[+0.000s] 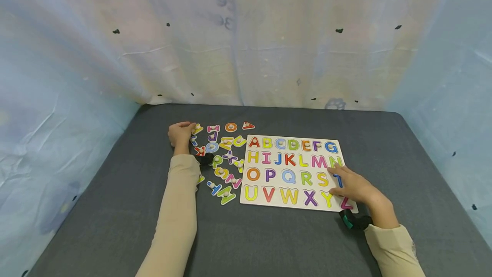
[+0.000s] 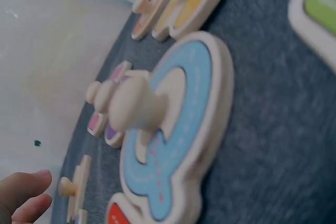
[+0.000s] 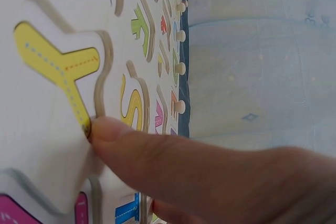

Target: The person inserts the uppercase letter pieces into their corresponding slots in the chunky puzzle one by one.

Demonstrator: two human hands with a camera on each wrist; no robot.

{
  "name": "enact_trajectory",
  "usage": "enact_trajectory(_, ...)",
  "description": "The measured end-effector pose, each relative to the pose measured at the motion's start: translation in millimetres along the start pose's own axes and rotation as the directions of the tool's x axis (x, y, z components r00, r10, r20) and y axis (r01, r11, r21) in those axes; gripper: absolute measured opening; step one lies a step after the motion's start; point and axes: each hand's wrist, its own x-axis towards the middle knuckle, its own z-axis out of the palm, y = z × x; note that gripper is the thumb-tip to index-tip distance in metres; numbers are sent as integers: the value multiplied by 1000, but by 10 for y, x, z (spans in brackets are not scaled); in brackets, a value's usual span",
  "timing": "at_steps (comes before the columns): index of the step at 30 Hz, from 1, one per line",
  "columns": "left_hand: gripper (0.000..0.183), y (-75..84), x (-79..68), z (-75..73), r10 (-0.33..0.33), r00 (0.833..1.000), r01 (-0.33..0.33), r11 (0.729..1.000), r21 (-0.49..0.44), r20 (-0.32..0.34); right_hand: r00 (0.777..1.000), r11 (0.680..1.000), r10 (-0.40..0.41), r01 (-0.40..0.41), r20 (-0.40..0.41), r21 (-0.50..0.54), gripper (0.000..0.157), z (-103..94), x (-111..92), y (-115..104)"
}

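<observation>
In the head view my left hand (image 1: 180, 135) is over the far left end of the loose letters, its fingertips right at a yellow letter piece (image 1: 197, 128). The left wrist view shows the fingertips (image 2: 23, 190) beside a small knob, apart from it, and a blue Q piece (image 2: 202, 85) close by. My right hand (image 1: 355, 187) rests on the right side of the wooden alphabet board (image 1: 230, 203) (image 1: 282, 170), partly covering the T recess. Its thumb (image 3: 121, 135) touches the board at the foot of the yellow Y recess (image 3: 63, 66).
Several loose knobbed letters lie left of the board, among them an orange O (image 1: 231, 127), a red piece (image 1: 248, 125) and a purple X (image 1: 229, 157). Knobbed pieces A (image 1: 251, 145) through G fill the board's top row. Curtains surround the dark table (image 1: 284, 243).
</observation>
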Motion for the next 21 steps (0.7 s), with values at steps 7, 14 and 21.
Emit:
enact_trajectory(7,36,13,-30,-14,-13,1000,13,998,67,1,1000,1000,2,-2,0,-4,79,3,7,0)
enact_trajectory(14,38,5,-60,-8,-12,1000,13,992,126,-11,1000,1000,-4,4,-6,-10,78,10,3,0)
enact_trajectory(21,33,-16,-54,29,6,1000,-2,989,150,-29,1000,1000,-1,1,-9,-13,78,8,-3,-4)
